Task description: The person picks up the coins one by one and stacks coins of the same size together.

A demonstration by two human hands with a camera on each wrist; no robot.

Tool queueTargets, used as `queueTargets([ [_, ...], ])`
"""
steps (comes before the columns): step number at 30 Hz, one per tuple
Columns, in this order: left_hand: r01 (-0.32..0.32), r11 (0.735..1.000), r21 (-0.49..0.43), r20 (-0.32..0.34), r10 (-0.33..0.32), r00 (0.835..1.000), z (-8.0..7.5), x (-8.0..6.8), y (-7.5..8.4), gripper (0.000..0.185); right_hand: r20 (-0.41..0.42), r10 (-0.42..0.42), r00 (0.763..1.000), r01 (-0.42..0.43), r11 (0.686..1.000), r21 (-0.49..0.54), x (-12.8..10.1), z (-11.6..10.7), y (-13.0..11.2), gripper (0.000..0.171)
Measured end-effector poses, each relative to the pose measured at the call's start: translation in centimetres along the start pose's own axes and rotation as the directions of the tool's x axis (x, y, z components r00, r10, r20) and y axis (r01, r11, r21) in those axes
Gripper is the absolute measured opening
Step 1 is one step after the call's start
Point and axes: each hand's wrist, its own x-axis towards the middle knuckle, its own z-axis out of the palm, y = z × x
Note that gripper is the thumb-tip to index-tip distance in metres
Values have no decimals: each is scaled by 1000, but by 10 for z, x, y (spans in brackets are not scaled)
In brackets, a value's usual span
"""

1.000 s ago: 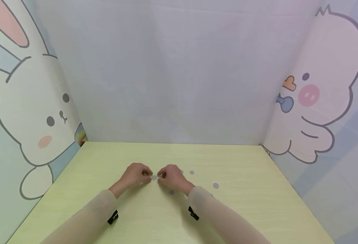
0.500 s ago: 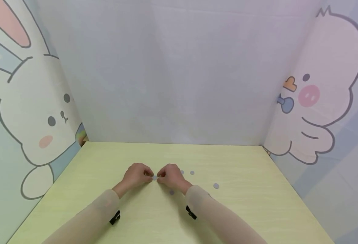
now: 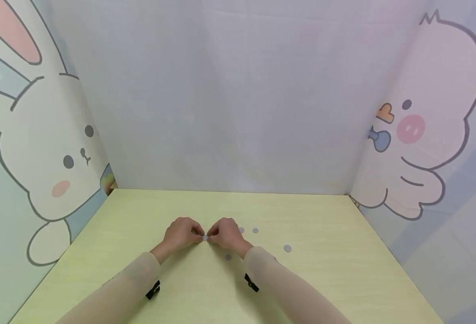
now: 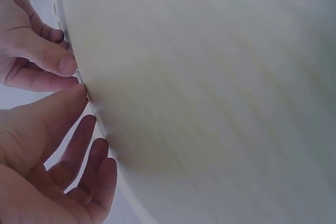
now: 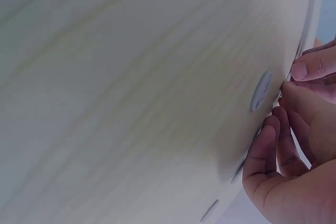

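Note:
In the head view a small round grey coin [image 3: 205, 237] lies on the pale wood-grain table, mostly covered by fingertips. My left hand [image 3: 183, 232] grips its left edge with curled thumb and fingers. From the other side, my right hand [image 3: 226, 234] holds the right edge the same way. The two hands nearly meet over it. In the left wrist view the thumb of the left hand [image 4: 47, 150] reaches down to the tabletop beside the right hand [image 4: 34, 45]. The right wrist view has the right hand [image 5: 294, 150] low at the table, its fingers bent.
Several other grey coins lie to the right: one just behind the right hand [image 3: 241, 230], a small one [image 3: 256, 230], one farther right [image 3: 287, 248], and one below the right wrist [image 3: 228, 257]. A white curtain [image 3: 229, 99] stands along the back edge of the table [image 3: 160, 292].
Both hands have drawn slightly closer together, and their fingertips now close over the edges of the coin between them. The other coins lie where they were.

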Motion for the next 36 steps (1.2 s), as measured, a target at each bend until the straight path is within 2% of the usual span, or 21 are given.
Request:
queueTargets([
  [6, 7, 1000, 25, 12, -8, 1000, -1, 0, 0, 10, 1, -3, 1000, 3, 1000, 1, 1, 1, 1, 4],
  [14, 48, 997, 52, 54, -51, 997, -7, -6, 0, 10, 38, -14, 999, 14, 1000, 14, -5, 3, -5, 4],
  [23, 67, 996, 58, 72, -71, 995, -11, -12, -3, 11, 39, -28, 999, 29, 999, -26, -8, 6, -14, 5],
  [36, 53, 996, 74, 86, -59, 995, -20, -27, -15, 14, 63, -40, 997, 41, 999, -5, -15, 15, -30, 4],
])
